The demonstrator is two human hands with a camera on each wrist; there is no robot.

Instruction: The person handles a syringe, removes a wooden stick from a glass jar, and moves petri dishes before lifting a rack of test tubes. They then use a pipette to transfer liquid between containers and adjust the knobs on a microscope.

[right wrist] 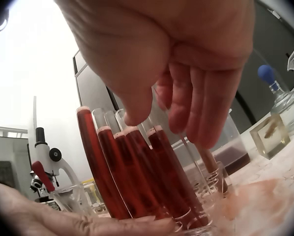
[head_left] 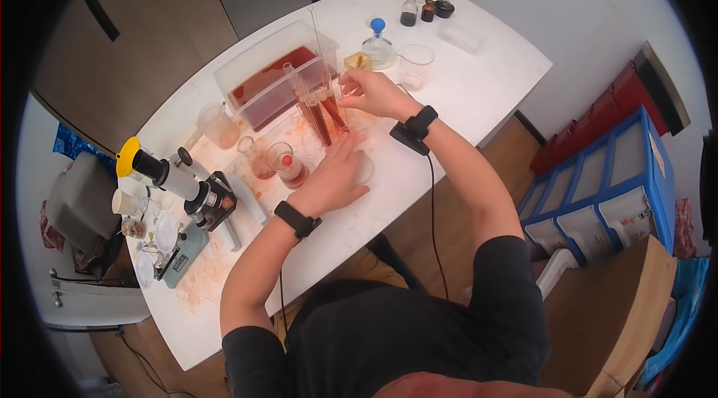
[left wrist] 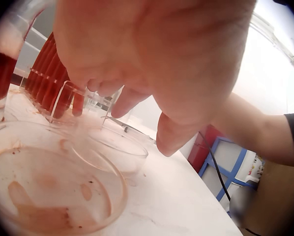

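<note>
Several tall test tubes (right wrist: pixel 137 172) of red liquid stand in a clear rack (left wrist: pixel 58 105); in the head view the tubes (head_left: pixel 314 117) lean slightly. My right hand (head_left: pixel 374 95) is over the rack's right side. In the right wrist view, that hand (right wrist: pixel 181 73) pinches the clear upper end of a test tube between thumb and fingers. My left hand (head_left: pixel 333 173) lies low at the rack's near side, fingers extended; in the right wrist view its fingers (right wrist: pixel 112 226) are along the rack's base. A petri dish (head_left: pixel 364 167) sits beside the left hand.
Left of the rack stand a flask with a red stopper (head_left: pixel 286 161), beakers (head_left: pixel 219 126), a microscope (head_left: pixel 187 188) and a balance (head_left: pixel 185 257). Behind is a plastic tub (head_left: pixel 273 80) of red liquid. A blue-capped bottle (head_left: pixel 378 50) and empty beaker (head_left: pixel 416 65) stand right. Orange stains mark the table.
</note>
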